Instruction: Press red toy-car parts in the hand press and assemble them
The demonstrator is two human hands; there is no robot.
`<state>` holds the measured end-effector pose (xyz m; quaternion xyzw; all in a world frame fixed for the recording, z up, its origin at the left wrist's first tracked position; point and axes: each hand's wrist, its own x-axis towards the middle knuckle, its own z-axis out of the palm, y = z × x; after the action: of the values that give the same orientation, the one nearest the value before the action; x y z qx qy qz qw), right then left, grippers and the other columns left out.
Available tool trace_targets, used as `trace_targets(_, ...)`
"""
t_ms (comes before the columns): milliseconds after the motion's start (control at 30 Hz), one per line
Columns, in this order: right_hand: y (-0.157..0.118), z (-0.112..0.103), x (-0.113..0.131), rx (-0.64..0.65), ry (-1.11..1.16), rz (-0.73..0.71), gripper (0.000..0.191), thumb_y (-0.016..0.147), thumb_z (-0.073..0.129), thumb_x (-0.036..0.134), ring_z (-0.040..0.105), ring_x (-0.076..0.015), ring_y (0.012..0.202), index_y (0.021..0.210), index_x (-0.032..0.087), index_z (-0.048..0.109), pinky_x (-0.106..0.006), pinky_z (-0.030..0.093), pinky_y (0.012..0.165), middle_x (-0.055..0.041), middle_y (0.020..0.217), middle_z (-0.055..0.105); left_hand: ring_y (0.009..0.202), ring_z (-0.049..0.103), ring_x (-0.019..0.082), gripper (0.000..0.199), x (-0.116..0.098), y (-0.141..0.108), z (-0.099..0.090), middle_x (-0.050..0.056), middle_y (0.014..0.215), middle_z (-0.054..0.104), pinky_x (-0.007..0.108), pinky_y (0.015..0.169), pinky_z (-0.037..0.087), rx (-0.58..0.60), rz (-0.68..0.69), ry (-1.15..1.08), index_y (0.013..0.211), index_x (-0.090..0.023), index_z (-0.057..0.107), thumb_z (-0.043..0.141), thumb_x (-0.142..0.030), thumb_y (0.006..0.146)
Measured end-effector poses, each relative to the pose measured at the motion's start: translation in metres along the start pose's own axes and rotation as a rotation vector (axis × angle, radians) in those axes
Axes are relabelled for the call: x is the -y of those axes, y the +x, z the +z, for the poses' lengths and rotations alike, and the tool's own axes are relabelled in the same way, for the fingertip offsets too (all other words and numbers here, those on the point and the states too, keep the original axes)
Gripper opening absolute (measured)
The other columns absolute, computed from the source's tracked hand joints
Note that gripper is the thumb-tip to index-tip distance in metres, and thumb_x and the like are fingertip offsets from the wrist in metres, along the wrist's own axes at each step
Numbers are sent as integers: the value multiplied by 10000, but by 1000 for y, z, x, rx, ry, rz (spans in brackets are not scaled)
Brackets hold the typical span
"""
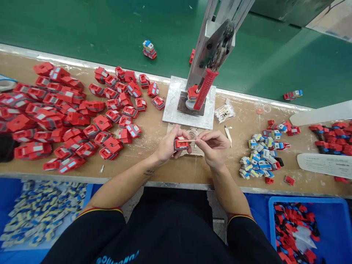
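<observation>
My left hand (168, 146) is closed around a red and grey plastic toy part (180, 144), its recessed side facing up. Between the thumb and fingers of my right hand (214, 146) is a thin cotton swab (189, 140), its stick lying across the top of the red part. Just beyond my hands stands a hand press with a red lever handle (205, 90). Another red part (193, 92) sits under the press on its metal base plate (172, 110). A clear bag of cotton swabs (224, 112) lies right of the plate, near a small white tube (228, 135).
Many red and grey parts (71, 117) cover the bench's left side. White, blue and yellow pieces (260, 156) are heaped at right. Blue bins with white-yellow pieces (44, 209) and red-black pieces (297, 223) stand below the bench edge. Assembled toys (149, 50) lie on the green belt (82, 29).
</observation>
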<state>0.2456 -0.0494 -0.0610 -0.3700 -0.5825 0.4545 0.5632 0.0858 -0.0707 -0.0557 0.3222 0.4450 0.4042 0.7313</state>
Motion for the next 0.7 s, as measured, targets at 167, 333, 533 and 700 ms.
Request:
trace_targets(167, 2, -6, 2, 12, -46, -85, 298, 843, 878, 443, 703, -170, 619, 750, 261, 661, -318, 547, 553, -2, 688, 751, 291, 371, 86, 767, 0, 0, -2, 54, 585, 704, 226, 339, 212, -16, 12, 12, 814, -184, 620, 399, -914, 888)
trace_targets(333, 4, -12, 3, 8, -137, -190, 251, 862, 861, 378, 681, -173, 593, 754, 263, 665, -319, 526, 533, -1, 666, 737, 309, 378, 91, 779, -1, -1, -5, 52, 575, 698, 238, 339, 239, -90, 104, 104, 817, -179, 650, 412, -918, 881)
trace_targets(533, 7, -16, 3, -9, -175, -250, 249, 867, 858, 365, 694, -176, 580, 747, 255, 670, -320, 534, 530, 1, 646, 733, 343, 407, 95, 754, -3, -2, -6, 45, 541, 669, 237, 354, 271, -232, 264, 187, 724, -193, 620, 452, -913, 868)
trace_targets(700, 17, -39, 0, -50, -280, -215, 264, 839, 878, 376, 661, -146, 568, 731, 241, 679, -288, 503, 529, 4, 671, 753, 310, 380, 94, 741, -4, -1, -9, 47, 523, 656, 242, 326, 234, -229, 247, 157, 738, -196, 614, 451, -909, 859)
